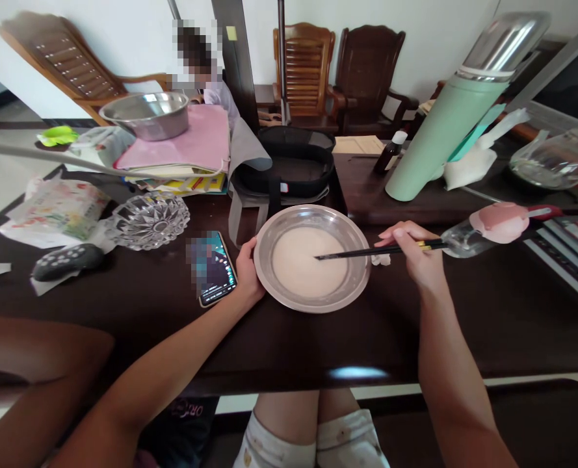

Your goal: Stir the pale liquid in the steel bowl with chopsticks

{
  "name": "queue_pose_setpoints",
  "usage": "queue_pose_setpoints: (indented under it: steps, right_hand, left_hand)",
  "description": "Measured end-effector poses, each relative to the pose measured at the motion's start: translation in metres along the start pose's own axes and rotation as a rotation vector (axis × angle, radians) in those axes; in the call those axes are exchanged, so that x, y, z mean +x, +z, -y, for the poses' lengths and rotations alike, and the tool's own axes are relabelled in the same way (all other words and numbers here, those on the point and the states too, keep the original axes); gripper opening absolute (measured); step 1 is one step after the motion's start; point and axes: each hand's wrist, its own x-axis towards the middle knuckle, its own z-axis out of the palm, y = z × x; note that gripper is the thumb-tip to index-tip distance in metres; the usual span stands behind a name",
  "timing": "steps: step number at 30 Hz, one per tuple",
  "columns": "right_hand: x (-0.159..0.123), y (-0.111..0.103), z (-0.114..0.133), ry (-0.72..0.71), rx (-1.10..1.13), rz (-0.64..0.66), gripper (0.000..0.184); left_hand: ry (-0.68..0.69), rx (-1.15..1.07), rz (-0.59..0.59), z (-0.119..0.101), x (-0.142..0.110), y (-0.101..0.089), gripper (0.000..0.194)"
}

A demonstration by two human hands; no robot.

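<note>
In front of me on the dark table sits a wide metal bowl (313,305) holding a pale, milky liquid (308,270). My left hand (249,270) grips the bowl's left rim, with the thumb at the edge and the fingers mostly hidden beneath. Dark chopsticks (367,251) with gold bands are pinched in my right hand (413,250), to the right of the bowl. Their tips reach over the rim and touch or dip into the liquid near its middle. A lit phone (215,270) lies just left of my left hand.
Left stand a cut-glass dish (147,221), a dark remote-like object (69,261) and a tissue pack (64,211). Behind are a black case (289,169) and another metal bowl (147,116) on papers. Right are a green thermos (449,123), a pink-capped bottle (498,224) and books (576,253). A person sits beyond.
</note>
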Motion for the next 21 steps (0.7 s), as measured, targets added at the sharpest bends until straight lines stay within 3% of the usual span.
queue_pose_setpoints:
  steps: [2,6,8,10,16,21]
  right_hand:
    - [-0.001,-0.002,0.0,0.01,0.05,0.015,0.043]
    - [-0.001,0.009,0.007,-0.043,0.036,0.238,0.042]
    - [0.0,0.014,0.009,-0.09,-0.001,0.29,0.043]
    - [0.001,0.016,0.009,-0.099,-0.038,0.267,0.043]
    - [-0.001,0.002,0.0,-0.008,0.045,0.01,0.04]
    - [-0.001,0.006,0.007,-0.038,0.05,0.21,0.041]
  left_hand:
    - [0.002,0.002,-0.005,0.0,0.001,-0.001,0.026]
    - [-0.009,0.0,-0.011,-0.001,0.0,0.001,0.023]
    - [-0.016,-0.008,-0.016,-0.001,-0.001,0.002,0.022]
    - [-0.019,-0.014,-0.023,-0.002,-0.002,0.003,0.021]
    - [-0.013,-0.012,-0.012,-0.002,-0.003,0.004,0.022]
    - [-0.021,-0.013,-0.006,-0.005,-0.006,0.006,0.021]
